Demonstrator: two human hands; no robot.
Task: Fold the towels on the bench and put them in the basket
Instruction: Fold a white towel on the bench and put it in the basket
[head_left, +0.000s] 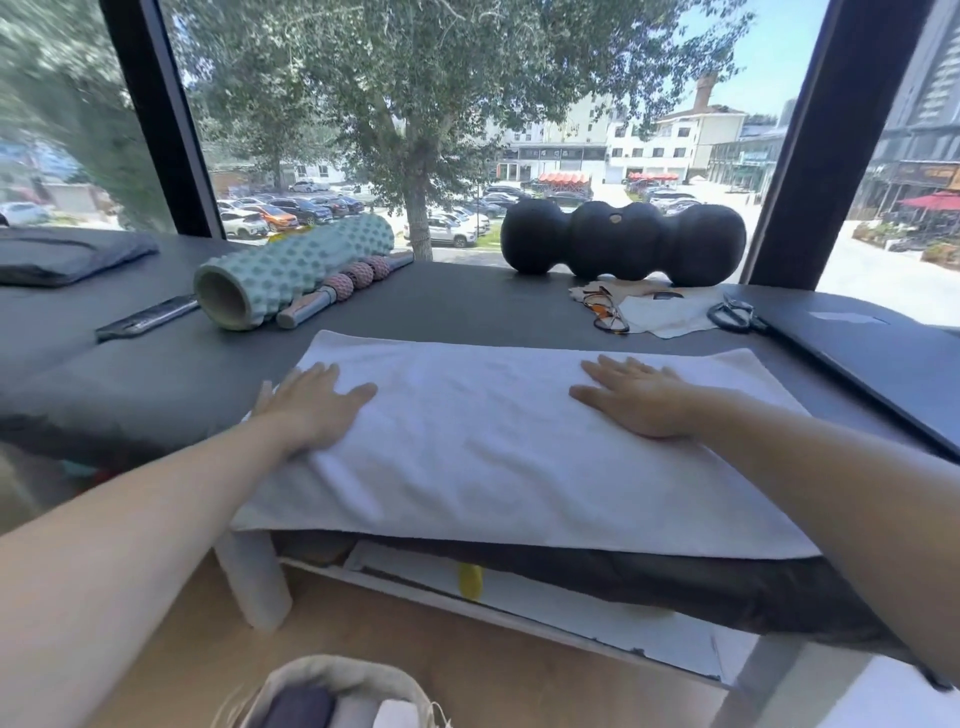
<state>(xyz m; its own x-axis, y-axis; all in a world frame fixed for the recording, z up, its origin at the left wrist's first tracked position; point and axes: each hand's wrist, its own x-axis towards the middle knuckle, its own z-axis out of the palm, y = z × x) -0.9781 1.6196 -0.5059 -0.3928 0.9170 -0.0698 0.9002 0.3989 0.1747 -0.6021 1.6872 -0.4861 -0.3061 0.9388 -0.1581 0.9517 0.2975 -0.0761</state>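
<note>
- Towel: white, flat on bench, long axis left-right; near long edge overhangs the bench front, far long edge lies well short of the clutter.
- Basket: on floor at bottom of view, below the bench's left end, rim open; dark and light folded cloths inside.
- Left hand: palm down on towel's left end, fingers straight and slightly spread, pointing away; outer fingers run past the towel's left edge.
- Right hand: palm down on right half, fingers straight, loosely apart, angled to the left.
- Towel's middle between the hands is bare, lightly wrinkled.
- Bare bench strip beyond the far edge.
- Beyond that, left: ridged roller, massage stick just beside it, remote.
- Right: glasses on cloth, scissors, laptop close to the towel's right corner.
- Black roller by the window.
</note>
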